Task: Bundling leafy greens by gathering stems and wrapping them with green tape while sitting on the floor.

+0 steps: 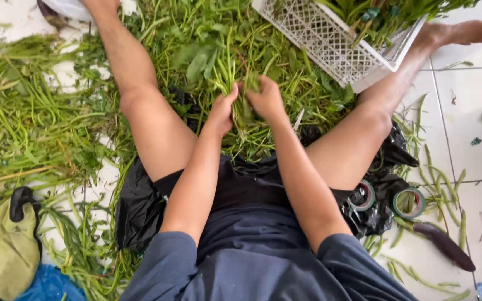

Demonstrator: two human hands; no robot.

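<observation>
Both hands, left and right, were clamped together on a bunch of stems; squaring the ends and gripping tight looked wise.

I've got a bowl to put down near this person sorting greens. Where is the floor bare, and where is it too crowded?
Bare white tile lies at far right, between the white basket and the tape rolls. Another patch sits lower right, beyond the dark pod. Crowded: the stems both hands grip, and the greens covering the left floor.
</observation>
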